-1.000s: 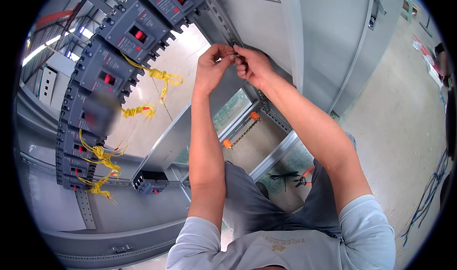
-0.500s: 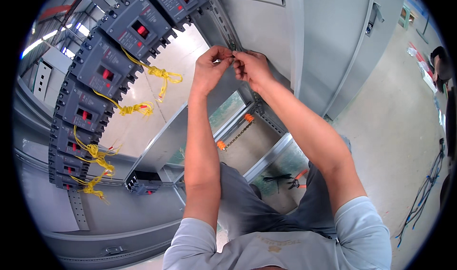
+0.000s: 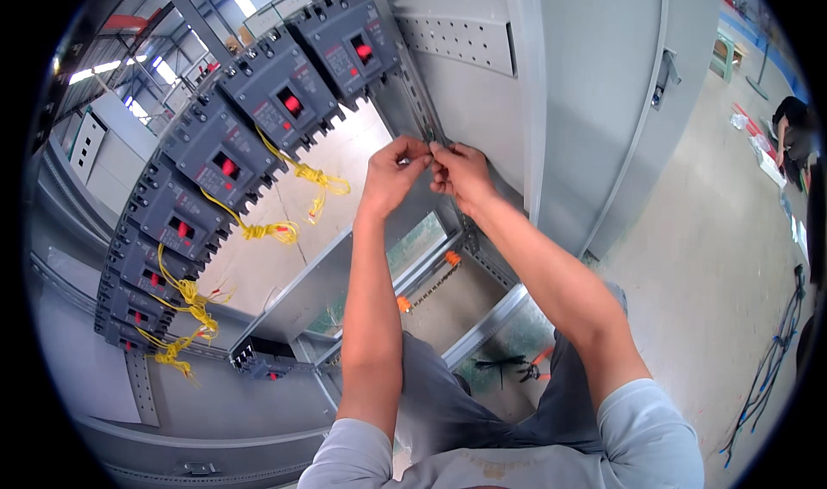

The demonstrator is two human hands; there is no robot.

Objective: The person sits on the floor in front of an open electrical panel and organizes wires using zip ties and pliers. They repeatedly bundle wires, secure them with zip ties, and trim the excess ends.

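Observation:
Both my arms reach forward into a grey metal cabinet frame, hands meeting beside a slotted upright rail (image 3: pixel 415 101). My left hand (image 3: pixel 394 176) is closed, thumb and forefinger pinched together at the fingertips. Touching it, my right hand (image 3: pixel 463 175) is pinched too, its other fingers curled. Whatever small thing sits between the fingertips is too small to name. To the left of the hands hangs a curved-looking row of dark grey circuit breakers (image 3: pixel 287 101) with red toggles. Bundled yellow wires (image 3: pixel 319 179) dangle from several of them.
A grey cabinet door (image 3: pixel 594 101) with a latch stands at the right. Below my hands, orange insulators (image 3: pixel 452 258) carry a bar across the frame. Orange-handled pliers (image 3: pixel 536 367) and black cable ties (image 3: pixel 500 364) lie between my legs. Dark cables (image 3: pixel 767 360) lie on the floor; another person (image 3: pixel 788 131) is far right.
The view has tilted upward, so the breakers, cabinet and my hands appear lower in the picture. My hands keep the same pinch at the rail.

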